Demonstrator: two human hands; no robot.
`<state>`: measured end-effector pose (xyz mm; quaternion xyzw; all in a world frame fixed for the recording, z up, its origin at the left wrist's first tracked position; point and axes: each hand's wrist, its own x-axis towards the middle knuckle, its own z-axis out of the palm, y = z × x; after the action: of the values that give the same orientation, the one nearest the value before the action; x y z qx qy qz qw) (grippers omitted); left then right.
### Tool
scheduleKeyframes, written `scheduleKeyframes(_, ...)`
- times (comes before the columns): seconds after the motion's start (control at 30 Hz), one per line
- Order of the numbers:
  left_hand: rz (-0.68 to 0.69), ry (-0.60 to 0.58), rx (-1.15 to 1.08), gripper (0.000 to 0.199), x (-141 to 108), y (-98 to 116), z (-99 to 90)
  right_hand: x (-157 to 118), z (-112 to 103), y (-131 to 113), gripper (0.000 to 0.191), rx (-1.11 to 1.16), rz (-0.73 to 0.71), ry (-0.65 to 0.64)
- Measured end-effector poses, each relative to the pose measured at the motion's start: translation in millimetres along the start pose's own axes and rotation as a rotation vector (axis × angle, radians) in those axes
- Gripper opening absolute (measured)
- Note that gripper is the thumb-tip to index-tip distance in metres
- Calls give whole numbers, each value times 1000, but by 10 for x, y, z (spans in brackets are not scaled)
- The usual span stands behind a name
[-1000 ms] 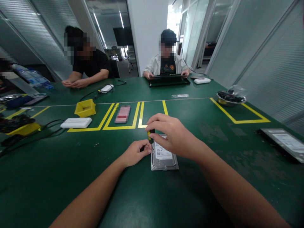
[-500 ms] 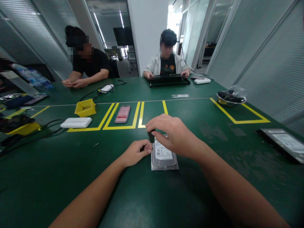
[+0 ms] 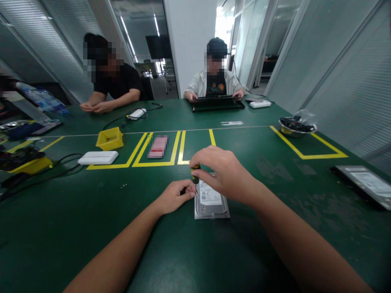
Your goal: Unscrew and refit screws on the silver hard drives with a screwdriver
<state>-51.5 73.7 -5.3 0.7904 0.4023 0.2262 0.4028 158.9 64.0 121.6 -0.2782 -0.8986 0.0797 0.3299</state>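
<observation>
A silver hard drive [image 3: 213, 209] with a white label lies flat on the green table. My right hand [image 3: 224, 173] arches over its far part, fingers closed around the handle of a small black-and-yellow screwdriver [image 3: 195, 174]. The screwdriver stands upright, its lower end at the drive's left edge; the exact contact of its tip is too small to make out. My left hand [image 3: 175, 196] is closed beside that edge, with thumb and fingertips pinched against the drive close to the screwdriver's lower end. My right fingers partly cover the drive's far end.
Another hard drive [image 3: 365, 183] lies at the right. Behind it stands a metal bowl [image 3: 297, 129] with dark parts. A phone [image 3: 158, 147], a yellow bin [image 3: 110, 139] and a white power bank [image 3: 98, 158] with cables sit toward the left. Two people sit across the table; one holds a dark panel [image 3: 218, 103].
The screwdriver handle has turned, so more yellow shows between my right fingers. My right hand has shifted very slightly right; my left hand and the drive stay put.
</observation>
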Motion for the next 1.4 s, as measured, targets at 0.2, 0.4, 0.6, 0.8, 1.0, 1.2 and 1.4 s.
scheduleKeyframes(0.2,5,-4,-12,12,1,2,-2,-12,23,18,14,-5,-40,-2)
scheduleKeyframes(0.4,15,0,-25,11,2,15,-8,1,9,0,5,29,-8,20)
scheduleKeyframes(0.6,3,-1,-35,10,-2,11,-4,2,20,10,5,3,14,23)
scheduleKeyframes(0.8,4,0,-17,11,-4,-5,-2,-17,38,10,14,-13,33,54)
scheduleKeyframes(1.0,8,7,-12,12,-5,-4,2,-13,13,-20,16,-24,26,-3)
scheduleKeyframes(1.2,20,2,-12,11,0,-7,1,-13,-9,-43,21,-22,39,-40)
scheduleKeyframes(1.4,14,13,6,15,5,-2,2,-3,-20,-49,16,8,30,-71)
